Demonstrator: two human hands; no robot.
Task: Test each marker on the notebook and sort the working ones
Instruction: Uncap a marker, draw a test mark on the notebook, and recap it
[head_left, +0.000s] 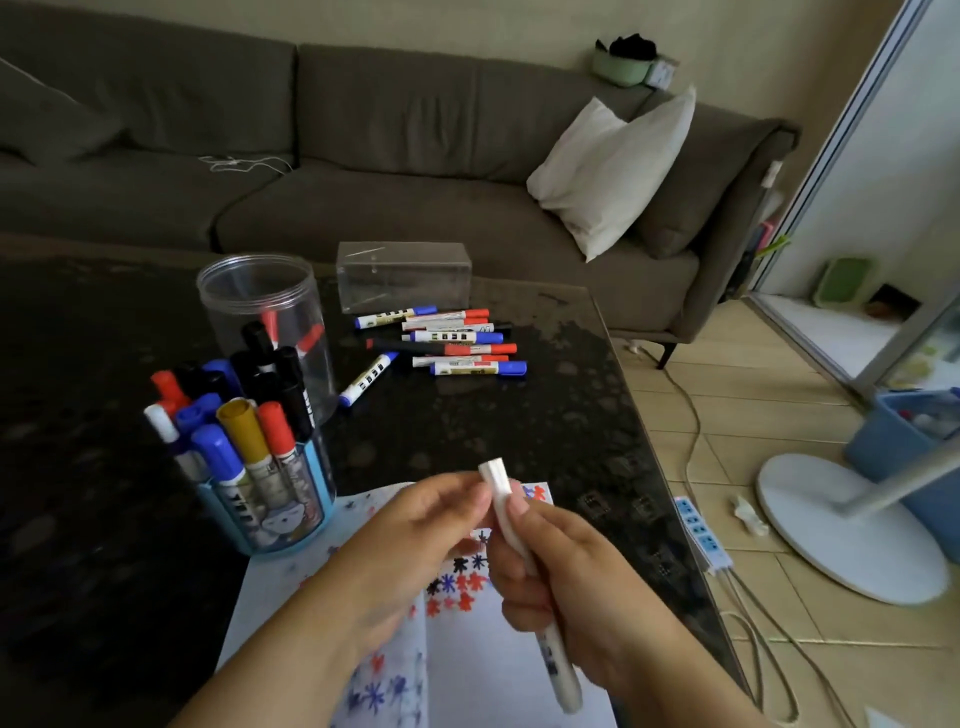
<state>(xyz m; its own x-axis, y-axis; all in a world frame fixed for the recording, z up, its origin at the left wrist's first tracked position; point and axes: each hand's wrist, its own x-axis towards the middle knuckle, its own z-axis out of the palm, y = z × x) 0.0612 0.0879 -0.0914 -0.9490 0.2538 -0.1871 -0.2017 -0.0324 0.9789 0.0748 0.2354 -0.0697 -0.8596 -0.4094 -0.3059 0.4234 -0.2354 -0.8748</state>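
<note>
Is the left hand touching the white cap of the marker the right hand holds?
Touching: the head view shows the left hand's fingertips pinching the white cap.

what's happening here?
A person is partway through testing markers. The right hand grips a white marker by the barrel, and the left hand pinches its cap end. Below lies the notebook, covered in red, blue and black test marks. A blue cup is packed with markers, a clear jar holds a few, and a loose pile lies by a clear box.
</note>
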